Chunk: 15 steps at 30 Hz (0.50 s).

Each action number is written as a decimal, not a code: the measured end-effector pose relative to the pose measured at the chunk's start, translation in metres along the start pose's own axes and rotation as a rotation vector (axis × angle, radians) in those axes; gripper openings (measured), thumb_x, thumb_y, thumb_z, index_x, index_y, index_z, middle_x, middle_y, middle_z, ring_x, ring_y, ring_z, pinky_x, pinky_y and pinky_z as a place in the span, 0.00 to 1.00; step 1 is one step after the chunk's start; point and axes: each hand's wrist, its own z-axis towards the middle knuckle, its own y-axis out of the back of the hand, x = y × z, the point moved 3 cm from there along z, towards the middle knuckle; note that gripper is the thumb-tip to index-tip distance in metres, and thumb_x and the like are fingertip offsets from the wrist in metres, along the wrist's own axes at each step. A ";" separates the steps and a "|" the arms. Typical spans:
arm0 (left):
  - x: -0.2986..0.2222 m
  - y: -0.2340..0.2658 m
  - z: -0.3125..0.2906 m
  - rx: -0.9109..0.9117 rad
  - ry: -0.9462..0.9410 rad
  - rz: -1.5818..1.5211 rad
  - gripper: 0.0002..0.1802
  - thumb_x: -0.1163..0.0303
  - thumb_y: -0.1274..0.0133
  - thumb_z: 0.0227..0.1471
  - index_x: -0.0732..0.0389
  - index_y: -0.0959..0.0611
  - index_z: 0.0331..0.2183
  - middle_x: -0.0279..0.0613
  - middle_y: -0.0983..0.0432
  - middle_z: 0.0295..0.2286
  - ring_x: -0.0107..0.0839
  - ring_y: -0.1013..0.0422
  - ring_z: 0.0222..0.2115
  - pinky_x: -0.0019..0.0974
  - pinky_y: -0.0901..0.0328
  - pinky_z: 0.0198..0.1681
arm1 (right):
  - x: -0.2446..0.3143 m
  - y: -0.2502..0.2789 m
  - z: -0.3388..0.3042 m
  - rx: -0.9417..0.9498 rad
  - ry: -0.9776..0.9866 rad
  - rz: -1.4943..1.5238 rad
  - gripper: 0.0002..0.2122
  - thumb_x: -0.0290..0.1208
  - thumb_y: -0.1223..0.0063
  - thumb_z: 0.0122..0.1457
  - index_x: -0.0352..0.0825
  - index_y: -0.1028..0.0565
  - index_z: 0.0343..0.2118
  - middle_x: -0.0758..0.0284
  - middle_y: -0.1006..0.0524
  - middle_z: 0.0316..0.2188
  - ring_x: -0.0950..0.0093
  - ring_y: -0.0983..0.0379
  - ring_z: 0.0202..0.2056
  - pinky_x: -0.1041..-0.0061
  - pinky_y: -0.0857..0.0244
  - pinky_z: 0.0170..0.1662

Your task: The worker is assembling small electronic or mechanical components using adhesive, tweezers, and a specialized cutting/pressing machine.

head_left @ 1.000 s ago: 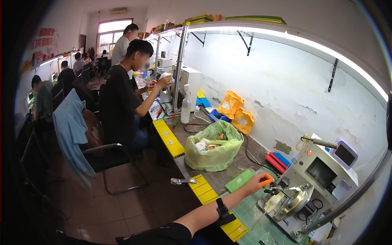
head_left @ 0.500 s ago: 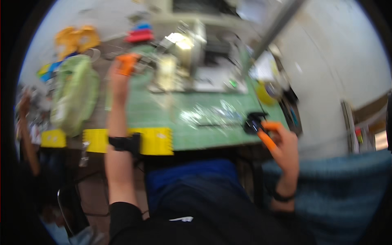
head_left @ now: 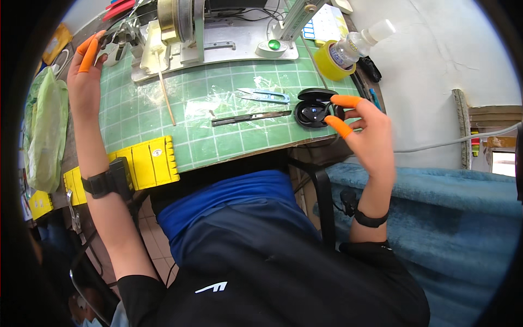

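My right hand (head_left: pixel 370 133), with orange finger covers on thumb and forefinger, grips the right side of a small black case (head_left: pixel 311 115) on the green cutting mat (head_left: pixel 196 144). The case looks like an earbud case; its lid stands up and the inside is dark and glossy. At the far left, my left hand (head_left: pixel 86 76) also wears orange finger covers. Its fingertips come together beside some metal tools (head_left: pixel 117 46); whatever they hold is too small to make out. A utility knife (head_left: pixel 250 117) and blue thread snips (head_left: pixel 264 96) lie left of the case.
A bench machine (head_left: pixel 188 32) with a round drum stands at the back. A bottle (head_left: pixel 354 49) sits in a yellow tape roll (head_left: pixel 330 62). A thin wooden stick (head_left: pixel 166 98), a yellow slotted strip (head_left: pixel 155 158) and a green bag (head_left: pixel 43 136) are on the left.
The view has shifted and sharpened. My right hand remains at the black case, whose open lid and inside now show clearly. My left hand appears farther left.
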 end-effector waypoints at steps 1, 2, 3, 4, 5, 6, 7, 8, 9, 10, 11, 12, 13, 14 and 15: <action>-0.001 0.002 0.000 -0.002 -0.001 -0.008 0.21 0.80 0.54 0.63 0.64 0.22 0.57 0.41 0.27 0.57 0.30 0.31 0.56 0.36 0.36 0.57 | -0.002 -0.001 -0.001 -0.002 0.002 -0.008 0.15 0.24 0.28 0.51 0.32 0.19 0.42 0.63 0.18 0.38 0.74 0.21 0.32 0.78 0.27 0.32; -0.001 0.004 0.000 -0.002 -0.003 0.016 0.22 0.82 0.54 0.62 0.64 0.22 0.57 0.40 0.27 0.57 0.30 0.31 0.57 0.36 0.36 0.58 | -0.001 -0.003 -0.002 0.034 0.062 -0.007 0.16 0.22 0.30 0.51 0.33 0.19 0.44 0.63 0.19 0.39 0.73 0.21 0.34 0.77 0.26 0.33; -0.001 0.007 0.000 -0.005 -0.004 0.042 0.23 0.84 0.54 0.61 0.64 0.22 0.57 0.40 0.27 0.57 0.31 0.32 0.57 0.37 0.36 0.59 | 0.000 -0.005 -0.002 0.074 0.122 -0.005 0.16 0.19 0.32 0.52 0.33 0.19 0.45 0.63 0.19 0.39 0.71 0.22 0.36 0.77 0.25 0.35; 0.001 0.010 0.000 -0.009 -0.004 0.036 0.23 0.84 0.54 0.61 0.64 0.22 0.57 0.40 0.27 0.57 0.31 0.32 0.57 0.37 0.36 0.59 | -0.001 -0.006 -0.002 0.075 0.124 -0.011 0.16 0.19 0.32 0.52 0.33 0.19 0.45 0.63 0.19 0.39 0.71 0.22 0.36 0.77 0.25 0.35; 0.002 0.012 0.000 -0.011 -0.021 0.081 0.21 0.79 0.55 0.64 0.63 0.23 0.57 0.41 0.28 0.59 0.31 0.32 0.57 0.37 0.37 0.60 | 0.000 -0.008 -0.002 0.101 0.147 0.008 0.16 0.18 0.33 0.52 0.33 0.19 0.45 0.62 0.20 0.38 0.70 0.22 0.36 0.76 0.25 0.35; 0.005 0.014 0.002 -0.010 -0.037 0.121 0.20 0.74 0.56 0.67 0.62 0.23 0.58 0.42 0.30 0.60 0.31 0.33 0.57 0.37 0.39 0.61 | 0.000 -0.008 -0.001 0.124 0.167 0.024 0.16 0.18 0.33 0.53 0.33 0.19 0.46 0.61 0.21 0.38 0.68 0.22 0.36 0.75 0.25 0.36; 0.007 0.017 0.004 -0.018 -0.033 0.122 0.20 0.73 0.57 0.67 0.61 0.24 0.58 0.42 0.30 0.60 0.32 0.33 0.58 0.37 0.39 0.62 | -0.002 -0.008 0.000 0.119 0.110 0.020 0.15 0.19 0.34 0.54 0.34 0.19 0.46 0.60 0.20 0.37 0.68 0.22 0.35 0.72 0.25 0.37; 0.008 0.019 0.005 -0.019 -0.032 0.114 0.20 0.73 0.57 0.67 0.61 0.24 0.58 0.42 0.30 0.60 0.32 0.33 0.58 0.37 0.39 0.62 | -0.004 -0.008 0.001 0.119 0.108 0.012 0.15 0.19 0.34 0.54 0.34 0.19 0.46 0.60 0.20 0.37 0.68 0.22 0.35 0.72 0.25 0.37; 0.006 0.019 0.006 -0.021 -0.014 0.060 0.23 0.79 0.57 0.63 0.63 0.24 0.58 0.42 0.29 0.59 0.32 0.33 0.59 0.38 0.38 0.62 | -0.006 -0.008 0.003 0.098 0.105 -0.022 0.15 0.21 0.33 0.54 0.33 0.19 0.45 0.60 0.20 0.36 0.68 0.22 0.34 0.71 0.25 0.37; 0.005 0.020 0.007 -0.024 0.003 0.008 0.26 0.84 0.56 0.59 0.65 0.24 0.58 0.42 0.29 0.58 0.33 0.33 0.59 0.39 0.37 0.62 | -0.009 -0.008 0.004 0.077 0.102 -0.055 0.14 0.22 0.32 0.54 0.32 0.19 0.44 0.60 0.19 0.34 0.68 0.22 0.33 0.71 0.26 0.36; 0.007 0.020 0.007 -0.025 0.005 0.006 0.26 0.84 0.56 0.59 0.65 0.24 0.58 0.42 0.29 0.58 0.33 0.33 0.59 0.39 0.37 0.62 | -0.010 -0.008 0.005 0.078 0.102 -0.058 0.14 0.22 0.32 0.54 0.32 0.19 0.44 0.60 0.19 0.34 0.68 0.22 0.33 0.71 0.26 0.36; 0.008 0.021 0.008 -0.017 -0.001 -0.013 0.25 0.82 0.57 0.59 0.65 0.24 0.58 0.42 0.29 0.59 0.33 0.34 0.60 0.39 0.38 0.62 | -0.012 -0.009 0.005 0.058 0.080 -0.096 0.14 0.24 0.31 0.53 0.31 0.19 0.42 0.60 0.19 0.32 0.68 0.22 0.32 0.70 0.26 0.36; 0.008 0.021 0.009 -0.010 -0.008 -0.030 0.25 0.80 0.57 0.60 0.65 0.24 0.58 0.43 0.29 0.59 0.33 0.34 0.60 0.39 0.39 0.62 | -0.014 -0.010 0.005 0.039 0.059 -0.134 0.13 0.26 0.30 0.53 0.30 0.19 0.41 0.60 0.19 0.31 0.68 0.21 0.31 0.70 0.27 0.36; 0.008 0.021 0.009 -0.010 -0.006 -0.032 0.25 0.80 0.57 0.60 0.65 0.24 0.58 0.43 0.29 0.59 0.33 0.34 0.60 0.39 0.39 0.62 | -0.015 -0.013 0.005 0.040 0.058 -0.136 0.13 0.26 0.30 0.53 0.30 0.19 0.41 0.60 0.19 0.31 0.68 0.21 0.31 0.70 0.27 0.36; 0.007 0.019 0.008 -0.006 -0.010 -0.016 0.24 0.78 0.57 0.61 0.65 0.24 0.58 0.43 0.30 0.59 0.34 0.34 0.60 0.39 0.39 0.62 | -0.018 -0.017 0.005 0.016 0.008 -0.154 0.13 0.27 0.29 0.52 0.30 0.20 0.40 0.60 0.19 0.30 0.68 0.21 0.30 0.70 0.27 0.35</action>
